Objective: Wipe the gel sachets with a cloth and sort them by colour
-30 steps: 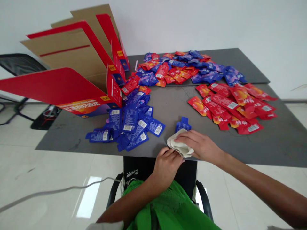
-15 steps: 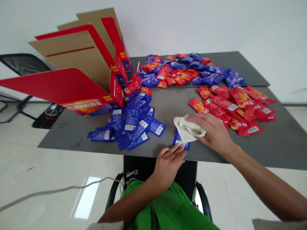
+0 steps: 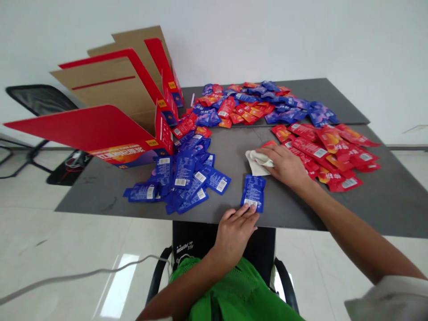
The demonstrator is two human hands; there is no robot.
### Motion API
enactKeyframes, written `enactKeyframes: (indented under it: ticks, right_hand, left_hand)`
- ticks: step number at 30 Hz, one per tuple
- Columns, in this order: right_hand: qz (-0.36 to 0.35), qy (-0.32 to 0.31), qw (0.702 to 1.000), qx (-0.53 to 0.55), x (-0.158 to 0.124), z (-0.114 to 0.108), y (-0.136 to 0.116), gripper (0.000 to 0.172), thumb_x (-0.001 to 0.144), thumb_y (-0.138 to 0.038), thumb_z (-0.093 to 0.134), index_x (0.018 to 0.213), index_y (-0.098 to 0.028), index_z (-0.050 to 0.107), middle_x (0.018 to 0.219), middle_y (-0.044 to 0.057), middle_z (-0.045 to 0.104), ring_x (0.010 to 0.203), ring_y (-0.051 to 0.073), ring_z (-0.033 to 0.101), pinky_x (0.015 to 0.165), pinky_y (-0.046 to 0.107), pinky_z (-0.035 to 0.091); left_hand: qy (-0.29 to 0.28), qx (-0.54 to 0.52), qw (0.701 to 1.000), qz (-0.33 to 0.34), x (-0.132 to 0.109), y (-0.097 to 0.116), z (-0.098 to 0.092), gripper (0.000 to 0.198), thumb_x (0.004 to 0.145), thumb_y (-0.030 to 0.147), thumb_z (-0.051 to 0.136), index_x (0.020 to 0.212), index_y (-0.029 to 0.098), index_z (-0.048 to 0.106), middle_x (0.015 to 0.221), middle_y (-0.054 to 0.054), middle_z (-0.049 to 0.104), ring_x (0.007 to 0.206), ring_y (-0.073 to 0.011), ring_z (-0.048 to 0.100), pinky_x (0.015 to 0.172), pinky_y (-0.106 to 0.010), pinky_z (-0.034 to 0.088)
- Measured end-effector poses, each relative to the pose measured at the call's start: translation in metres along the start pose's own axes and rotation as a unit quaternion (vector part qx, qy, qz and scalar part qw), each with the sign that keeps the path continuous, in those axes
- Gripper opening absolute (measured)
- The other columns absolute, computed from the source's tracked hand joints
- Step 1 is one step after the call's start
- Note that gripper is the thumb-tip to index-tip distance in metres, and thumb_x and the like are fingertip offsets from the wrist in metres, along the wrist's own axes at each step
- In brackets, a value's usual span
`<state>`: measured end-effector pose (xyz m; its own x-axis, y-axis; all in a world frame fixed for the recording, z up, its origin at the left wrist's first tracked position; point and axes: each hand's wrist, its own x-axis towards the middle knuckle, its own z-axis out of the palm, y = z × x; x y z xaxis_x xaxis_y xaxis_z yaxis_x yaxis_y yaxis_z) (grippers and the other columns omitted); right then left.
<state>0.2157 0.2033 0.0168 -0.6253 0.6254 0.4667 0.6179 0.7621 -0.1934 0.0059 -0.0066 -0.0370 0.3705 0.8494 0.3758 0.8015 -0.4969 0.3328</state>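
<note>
A single blue packet [image 3: 253,192] lies flat near the table's front edge. The fingertips of my left hand [image 3: 236,231] rest on its near end, fingers stretched out together. Farther back, my right hand [image 3: 284,164] presses down on a crumpled white cloth [image 3: 257,161] on the grey table [image 3: 234,147], its fingers lying over the cloth beside the red packets.
A heap of blue packets [image 3: 182,178] lies left of centre. Red packets [image 3: 329,149] are spread at the right, and mixed red and blue ones [image 3: 254,102] at the back. An open red cardboard box [image 3: 113,116] stands at the left. A black chair [image 3: 36,100] is beyond it.
My right hand slid the cloth away from me, off the blue packet, toward the red packets. The packet is now fully uncovered, and my left hand stays at its near end.
</note>
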Motion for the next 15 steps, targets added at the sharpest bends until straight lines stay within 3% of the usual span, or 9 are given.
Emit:
enactKeyframes:
  ticks: [3,6,9,12,15]
  right_hand:
    - [0.004,0.049,0.999,0.023,-0.015,-0.023,-0.028,0.05,0.104,-0.03,0.062,0.153,-0.028,0.058,0.141,0.014,0.069,0.126,0.033,0.067,0.107,0.049,0.057]
    - [-0.064,-0.024,0.996,0.062,-0.042,-0.032,-0.066,0.057,0.103,-0.024,0.062,0.158,-0.031,0.052,0.142,0.012,0.07,0.125,0.031,0.068,0.104,0.046,0.059]
    - [-0.105,-0.093,0.986,0.095,-0.06,-0.021,-0.083,0.054,0.1,-0.017,0.063,0.153,-0.028,0.057,0.136,0.01,0.073,0.116,0.027,0.071,0.097,0.042,0.061]
    - [-0.079,-0.097,0.986,0.106,-0.058,0.001,-0.07,0.052,0.098,-0.017,0.065,0.149,-0.027,0.061,0.135,0.01,0.073,0.118,0.027,0.07,0.1,0.042,0.061]
    - [-0.043,-0.08,0.993,0.072,-0.035,0.018,-0.035,0.048,0.098,-0.024,0.068,0.146,-0.024,0.063,0.136,0.013,0.072,0.124,0.031,0.068,0.104,0.046,0.059]
  left_hand:
    - [0.007,-0.012,1.0,0.0,0.0,0.001,-0.002,0.03,0.104,0.024,0.073,0.133,0.021,0.07,0.141,-0.005,0.076,0.134,-0.0198,0.071,0.1,-0.036,0.054]
    - [-0.003,-0.026,1.0,-0.007,0.002,0.002,-0.006,0.024,0.102,0.022,0.076,0.125,0.02,0.072,0.13,-0.005,0.081,0.125,-0.0222,0.075,0.098,-0.038,0.054]
    - [-0.029,-0.031,0.999,-0.018,0.004,0.002,-0.008,0.007,0.099,0.022,0.079,0.104,0.02,0.074,0.108,-0.004,0.085,0.104,-0.0224,0.08,0.093,-0.038,0.055]
    - [-0.023,-0.027,0.999,-0.01,0.004,0.002,-0.008,0.017,0.1,0.022,0.078,0.117,0.02,0.074,0.119,-0.005,0.084,0.117,-0.0224,0.078,0.097,-0.037,0.054]
    - [-0.007,-0.018,1.0,-0.004,0.002,0.002,-0.006,0.03,0.104,0.024,0.073,0.133,0.02,0.071,0.138,-0.006,0.077,0.134,-0.0213,0.07,0.102,-0.037,0.053]
